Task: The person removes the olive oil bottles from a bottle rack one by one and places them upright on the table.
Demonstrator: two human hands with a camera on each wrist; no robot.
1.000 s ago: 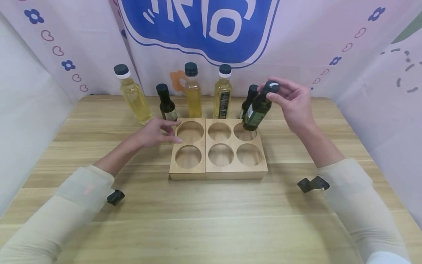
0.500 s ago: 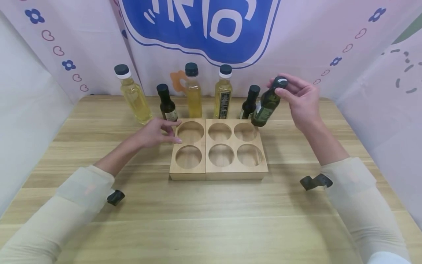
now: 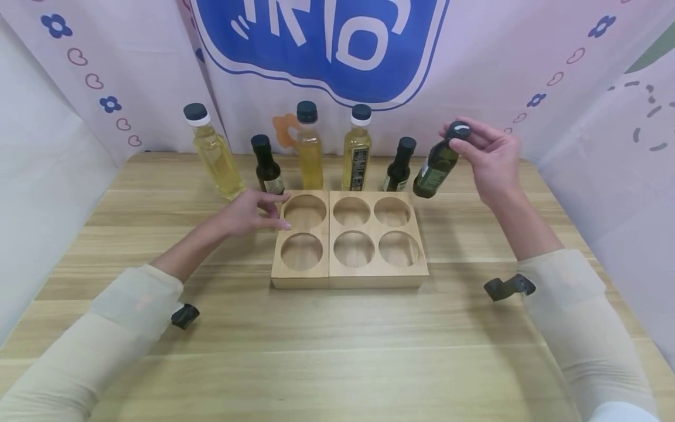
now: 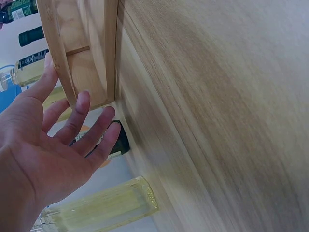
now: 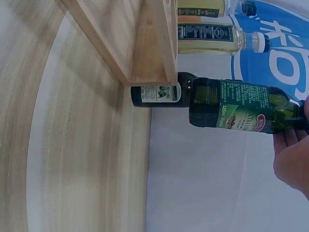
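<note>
In the head view my right hand (image 3: 495, 161) holds a small dark green olive oil bottle (image 3: 435, 170) by its capped neck. It hangs tilted, its base toward the lower left, just right of a second small dark bottle (image 3: 399, 165). A green label faces the camera in the right wrist view on the held bottle (image 5: 241, 106). My left hand (image 3: 252, 212) touches the left edge of a pale wooden rack (image 3: 328, 234) with round holes, thumb and fingers apart. In the left wrist view the left hand's fingers (image 4: 99, 128) are extended beside the rack (image 4: 99, 29).
Behind the rack stand a yellow oil bottle (image 3: 311, 155), a labelled yellow oil bottle (image 3: 357, 158) and a small dark bottle (image 3: 268, 167). Another yellow oil bottle (image 3: 217, 155) is at the far left. A printed cloth (image 3: 485, 70) hangs behind the wooden table (image 3: 337, 351).
My right hand has carried the green bottle rightward, from over the rack's back right hole to beyond the small dark bottle. My left hand has stayed at the rack's edge.
</note>
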